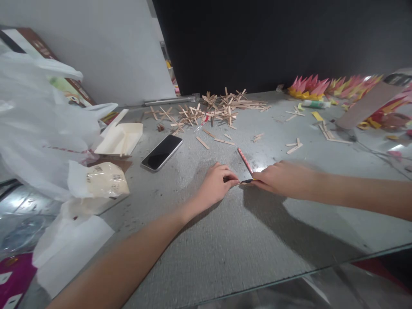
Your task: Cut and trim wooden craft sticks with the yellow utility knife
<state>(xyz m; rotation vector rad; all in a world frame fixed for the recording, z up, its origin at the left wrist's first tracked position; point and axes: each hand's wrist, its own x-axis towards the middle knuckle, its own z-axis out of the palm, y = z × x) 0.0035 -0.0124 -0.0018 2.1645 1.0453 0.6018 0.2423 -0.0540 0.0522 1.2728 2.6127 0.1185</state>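
My left hand (219, 182) is closed in a pinch, its fingertips down at the tabletop on the end of a small pale wooden stick (245, 184). Facing it from the right, my right hand (272, 178) grips a small dark tool with a bit of yellow (247, 181), like a cutter; its tip lies over the stick, close to the left fingertips. A thin pink patterned rod (245, 161), like a pencil, slants away just beyond the right fingers; whether they touch it, I cannot tell. Several loose wooden sticks (224, 141) lie farther off.
Crossed wooden sticks (225, 107) are heaped at the back of the grey table (199, 253). A phone (162, 152), a paper tray (128, 139), a wrapped packet (107, 179) and plastic bags (38, 128) lie left. Pink and yellow paper crafts (309, 88) and a glue tube (315, 104) stand back right.
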